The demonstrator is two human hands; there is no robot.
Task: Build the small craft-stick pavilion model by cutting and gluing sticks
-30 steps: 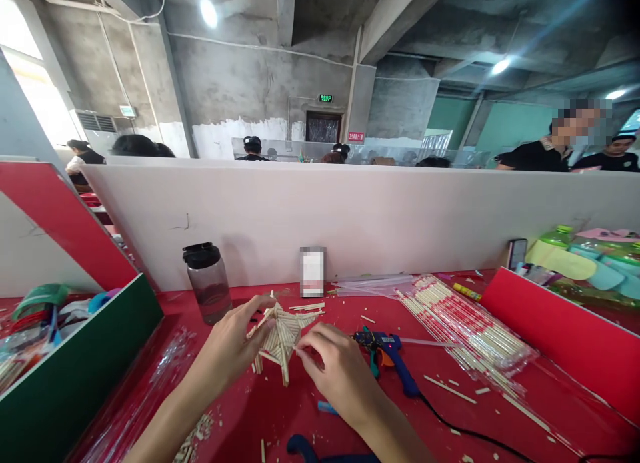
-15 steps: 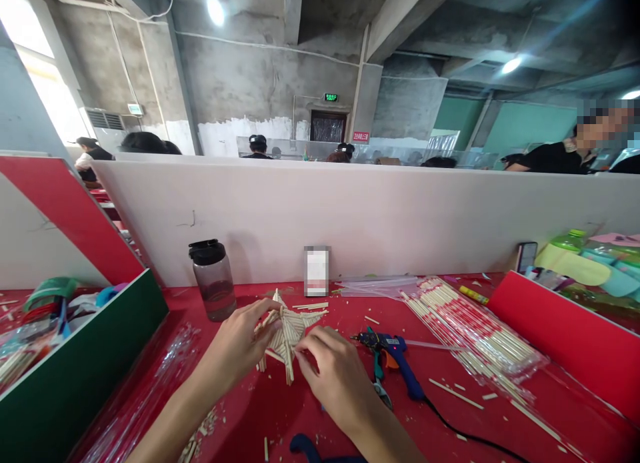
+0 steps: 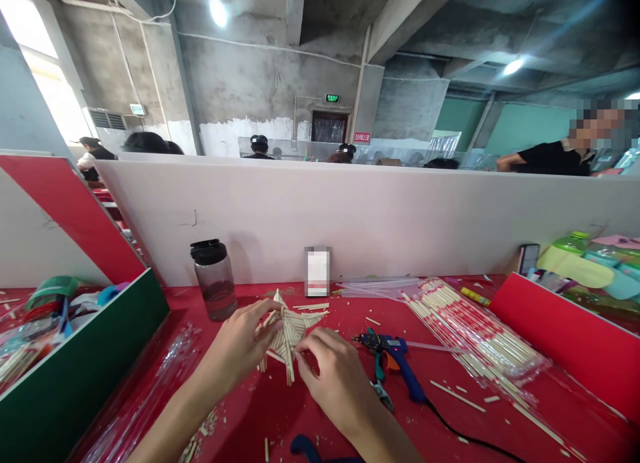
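Note:
A star-shaped piece built from pale wooden sticks point(image 3: 289, 335) stands over the red table in front of me. My left hand point(image 3: 253, 333) grips its left side, with thumb and fingers closed on the sticks. At the star's lower right edge is my right hand point(image 3: 327, 359), its fingers curled in and the tips close together. Whatever lies between those right fingertips is hidden or too small to name. Just right of my right hand, a blue hot glue gun point(image 3: 395, 356) lies on its side, a glue stick in its back. Green-handled pliers point(image 3: 379, 369) lie partly under it.
A dark-lidded water bottle point(image 3: 214, 283) stands back left. Packs of wooden sticks point(image 3: 480, 329) lie at right. A phone-like white screen point(image 3: 318, 273) leans on the white partition point(image 3: 375, 216). A green-sided box point(image 3: 100, 356) and a red panel point(image 3: 565, 343) flank the table; stick scraps are scattered.
Both hands and the star hold nearly the same position. The view shifts very slightly. A person beyond the partition at far right has moved a little to the left.

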